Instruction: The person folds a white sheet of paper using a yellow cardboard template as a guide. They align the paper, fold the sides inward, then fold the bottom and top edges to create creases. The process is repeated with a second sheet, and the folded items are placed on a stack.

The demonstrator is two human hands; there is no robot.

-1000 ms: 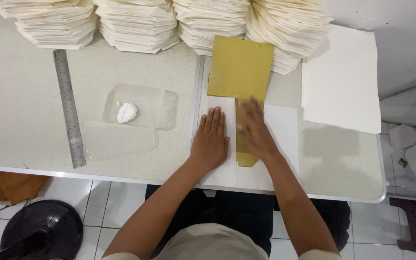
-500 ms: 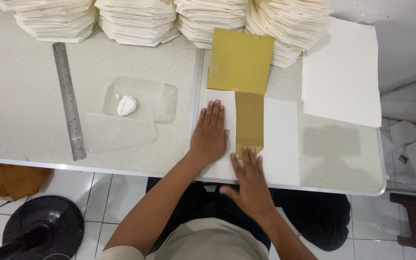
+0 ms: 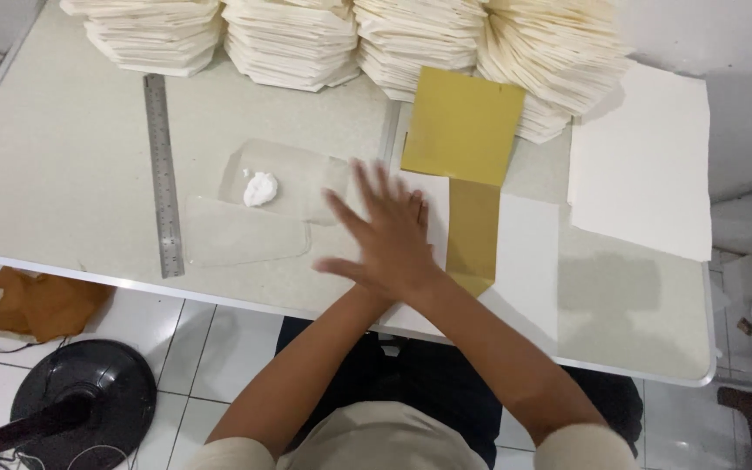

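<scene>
1. The gold paper sheet [image 3: 472,165] lies flat on the worktop [image 3: 63,200], its narrow strip running down over a white sheet [image 3: 528,261].
2. Right hand [image 3: 380,231], fingers spread and blurred, crosses left of the strip.
3. Left hand [image 3: 415,218] lies mostly hidden beneath; I cannot tell its state.
4. The paper looks thin, light and easily creased; best handled by its edges.

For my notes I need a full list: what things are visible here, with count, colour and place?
paper stacks: four, cream, table's far edge
ruler: one, grey metal, table left
clear plastic sheets: two, transparent, beside ruler
white lump: one, on the farther sheet
gold paper: one, folded, table centre
white sheet: one, under gold paper
large white sheet: one, table right
table: one, pale grey
fan base: one, black, floor left
brown bag: one, floor left
hands: right hand crossing over left hand, open
</scene>
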